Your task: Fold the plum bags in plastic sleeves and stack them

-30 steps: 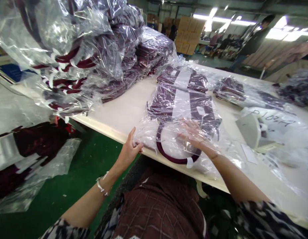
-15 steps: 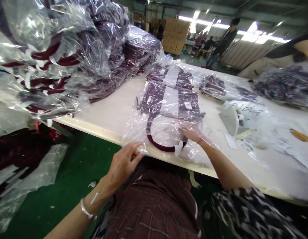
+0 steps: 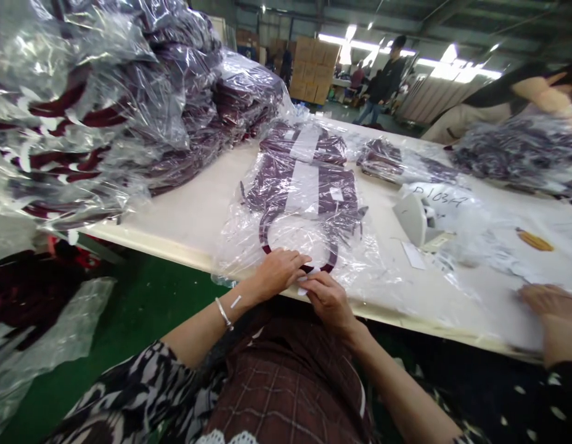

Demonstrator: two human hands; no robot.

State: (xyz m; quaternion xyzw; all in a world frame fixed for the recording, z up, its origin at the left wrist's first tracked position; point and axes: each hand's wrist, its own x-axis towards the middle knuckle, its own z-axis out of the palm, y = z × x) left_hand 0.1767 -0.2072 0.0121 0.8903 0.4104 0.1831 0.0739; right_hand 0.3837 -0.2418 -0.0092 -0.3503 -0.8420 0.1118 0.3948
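A clear plastic bag (image 3: 304, 203) with a folded maroon and white garment inside lies on the cream table (image 3: 198, 209) in front of me. My left hand (image 3: 279, 271) rests on the bag's near edge, fingers curled over the plastic beside the maroon collar. My right hand (image 3: 327, 299) meets it there, fingers pinched on the same near edge and a small white tab. Both hands are at the table's front edge.
A tall pile of bagged maroon garments (image 3: 105, 105) fills the left of the table. More bagged garments (image 3: 397, 160) lie further back, and a white tape dispenser (image 3: 415, 219) stands to the right. Another person's hand (image 3: 547, 302) rests at the right edge. People stand by cardboard boxes (image 3: 314, 68) far behind.
My right hand has come out from inside the bag and back to its near edge. My left hand has moved right onto the bag to meet it. Another person's hand has appeared at right.
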